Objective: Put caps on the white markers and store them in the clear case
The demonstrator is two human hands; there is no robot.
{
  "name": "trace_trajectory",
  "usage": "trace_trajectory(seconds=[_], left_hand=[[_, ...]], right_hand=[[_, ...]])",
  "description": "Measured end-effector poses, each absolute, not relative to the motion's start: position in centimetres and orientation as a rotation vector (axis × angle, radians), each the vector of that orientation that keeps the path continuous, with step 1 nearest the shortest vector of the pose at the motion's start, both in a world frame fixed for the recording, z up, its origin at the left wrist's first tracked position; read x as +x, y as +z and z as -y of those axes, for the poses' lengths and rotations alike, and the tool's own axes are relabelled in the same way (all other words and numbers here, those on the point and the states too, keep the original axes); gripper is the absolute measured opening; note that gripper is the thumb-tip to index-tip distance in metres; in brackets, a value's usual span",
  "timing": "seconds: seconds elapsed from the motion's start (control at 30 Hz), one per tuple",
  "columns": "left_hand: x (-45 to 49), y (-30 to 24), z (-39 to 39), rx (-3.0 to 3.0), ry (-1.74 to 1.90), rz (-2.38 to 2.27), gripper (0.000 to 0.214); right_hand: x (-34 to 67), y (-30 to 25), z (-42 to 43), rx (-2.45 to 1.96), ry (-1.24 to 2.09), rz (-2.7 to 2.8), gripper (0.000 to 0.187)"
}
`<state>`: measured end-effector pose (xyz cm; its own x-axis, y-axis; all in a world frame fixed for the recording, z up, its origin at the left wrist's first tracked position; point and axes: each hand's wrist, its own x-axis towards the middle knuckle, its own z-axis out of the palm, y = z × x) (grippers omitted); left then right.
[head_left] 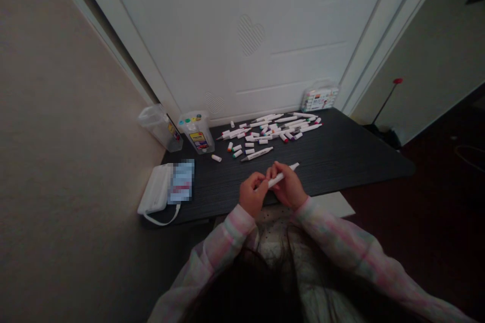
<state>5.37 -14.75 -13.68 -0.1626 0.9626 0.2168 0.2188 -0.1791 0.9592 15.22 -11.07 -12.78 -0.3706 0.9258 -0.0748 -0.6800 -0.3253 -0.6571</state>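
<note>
A white marker (276, 180) is held in front of me, above the near edge of the black tabletop, its far end pointing up and to the right. My right hand (290, 187) is closed around its middle. The fingertips of my left hand (252, 195) pinch its near end; whether a separate cap sits there I cannot tell. Just beyond my hands lies another marker (257, 155), grey at its left end. Loose caps with coloured ends, such as an orange-ended cap (230, 147), lie behind it among a spread of several white markers (303, 125).
At the back left stand a clear container (202, 136) with several coloured marker ends in its top and another clear container (161, 128). A white box (154, 189) with a cable and a blurred-out phone-like object lie at the left edge. A marker case (320, 97) stands back right.
</note>
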Motion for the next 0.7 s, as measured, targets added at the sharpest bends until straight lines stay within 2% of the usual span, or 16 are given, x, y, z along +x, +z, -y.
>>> trace_trajectory(seconds=[0.13, 0.27, 0.4, 0.53, 0.7], left_hand=[[7.6, -14.1, 14.2, 1.378, 1.632, -1.435, 0.018], [8.9, -14.0, 13.6, 1.454, 1.684, -1.356, 0.021], [9.2, -13.9, 13.3, 1.500, 1.732, -1.362, 0.025], [9.1, -14.1, 12.8, 1.521, 1.800, -1.415, 0.038], [9.1, -14.1, 12.1, 1.560, 1.806, -1.433, 0.047]], right_hand=[[15.5, -13.1, 10.6, -0.593, 1.834, 0.545, 0.017], [15.7, -13.2, 10.1, -0.630, 1.782, 0.441, 0.007], [15.6, -13.2, 9.9, -0.644, 1.776, 0.390, 0.009], [15.5, -13.0, 10.0, -0.660, 1.760, 0.355, 0.013], [15.3, -13.0, 9.9, -0.677, 1.716, 0.331, 0.009]])
